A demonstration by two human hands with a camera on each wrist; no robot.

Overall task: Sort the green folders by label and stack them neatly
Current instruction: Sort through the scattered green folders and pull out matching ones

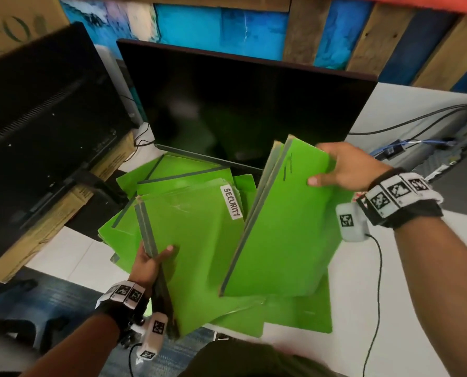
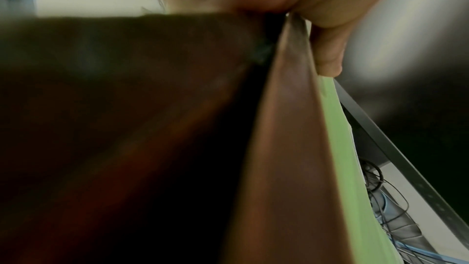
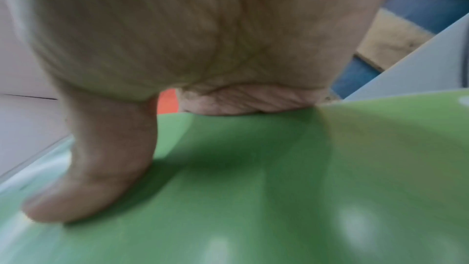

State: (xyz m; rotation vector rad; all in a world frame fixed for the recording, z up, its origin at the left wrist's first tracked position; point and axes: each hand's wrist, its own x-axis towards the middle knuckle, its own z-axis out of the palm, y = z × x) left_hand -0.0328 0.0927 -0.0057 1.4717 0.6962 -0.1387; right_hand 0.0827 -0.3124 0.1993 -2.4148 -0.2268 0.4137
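- Nearest the camera, the left hand [image 1: 149,263] has its grip clamped on the taped spine of a green folder [image 1: 197,257], thumb lying across the front cover, and the folder is tilted up off the pile.
- That folder wears a white label [image 1: 231,201] reading SECURITY near its top edge.
- From the left wrist view, the thumb [image 2: 327,51] presses on the folder's edge; the rest there is dark and blurred.
- Over to the right, the right hand [image 1: 346,168] holds a second green folder [image 1: 286,227] raised and slanted, thumb on the cover, fingers hidden behind its upper corner.
- The right wrist view shows the thumb [image 3: 101,168] flat on the green cover.
- Beneath both, a loose pile of green folders [image 1: 189,172] lies fanned out on the white tabletop [image 1: 422,281], some hanging over its near edge.
- Behind the pile stands a dark monitor [image 1: 243,104]; a second monitor [image 1: 39,123] sits to the left.
- Far right, cables [image 1: 406,123] trail across the tabletop.
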